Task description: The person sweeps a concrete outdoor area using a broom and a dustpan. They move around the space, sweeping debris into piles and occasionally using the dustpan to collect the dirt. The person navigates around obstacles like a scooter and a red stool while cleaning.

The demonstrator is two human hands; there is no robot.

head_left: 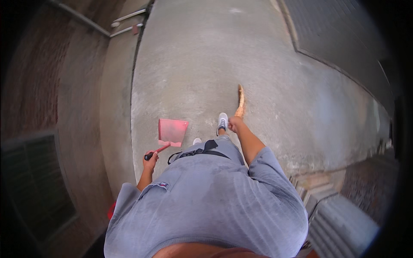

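My left hand (150,160) is closed around the dark-ended handle of a dustpan. The dustpan (173,130) is pinkish red with a broad, flat scoop, held out ahead of the hand low over the concrete. My right hand (234,124) is closed in front of my right leg, gripping a broom. Tan and straw-like, the broom (241,102) points away from me toward the floor; its grip end is hidden by the fist. Whether the dustpan touches the ground I cannot tell.
Grey concrete floor (202,56) stretches ahead. A wall (81,86) runs along the left, with white pipes (129,16) at its far end. Dark ribbed sheeting (340,34) borders the far right. Grey ribbed slabs (340,223) lie at the near right. My shoe (222,121) is forward.
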